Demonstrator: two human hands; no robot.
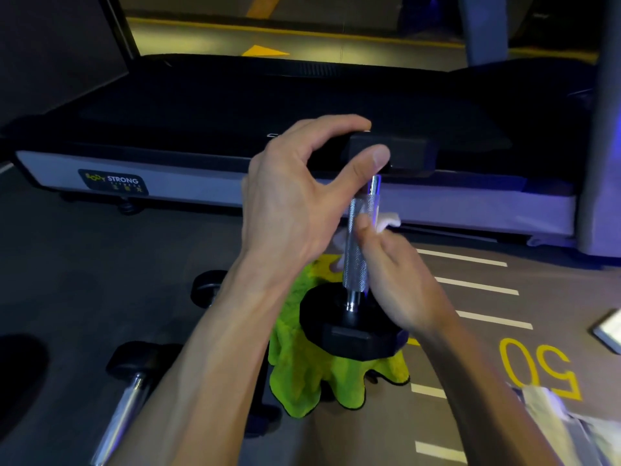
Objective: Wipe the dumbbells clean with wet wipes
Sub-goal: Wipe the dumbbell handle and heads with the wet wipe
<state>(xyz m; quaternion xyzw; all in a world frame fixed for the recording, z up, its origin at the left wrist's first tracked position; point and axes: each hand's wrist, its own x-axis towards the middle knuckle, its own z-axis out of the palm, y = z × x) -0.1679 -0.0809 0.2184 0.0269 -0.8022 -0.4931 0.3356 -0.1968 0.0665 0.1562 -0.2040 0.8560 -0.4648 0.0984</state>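
Dumbbell upright on green towel on floor; left hand grips top head, steadying. Right hand pinches wet wipe against knurled handle. Likely heavy, rigid, top-heavy: hold by head; wipe soft, limp.

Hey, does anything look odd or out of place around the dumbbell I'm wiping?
Only mildly: the dumbbell stands upright on a crumpled green cloth, a soft footing, steadied by your left hand. Nothing looks spilled or damaged.
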